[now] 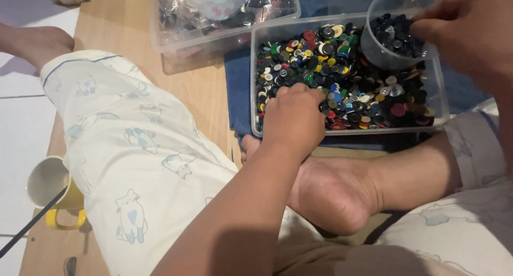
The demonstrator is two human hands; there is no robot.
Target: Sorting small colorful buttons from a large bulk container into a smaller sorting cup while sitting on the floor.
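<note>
A clear plastic box (256,67) holds a heap of mixed coloured buttons (342,78). My left hand (293,115) reaches into its near left corner, fingers curled down among the buttons; whether it pinches one is hidden. My right hand (470,32) grips the rim of a clear round cup (374,46) that sits tilted in the box's far right corner. The cup is filled with dark blue buttons (398,35).
A second clear box (176,43) with bagged items stands behind on the wooden floor board. A blue cloth (238,89) lies under the button box. My crossed legs in pale printed trousers and a bare foot (336,193) fill the foreground. A yellow-handled mug (53,190) stands at left.
</note>
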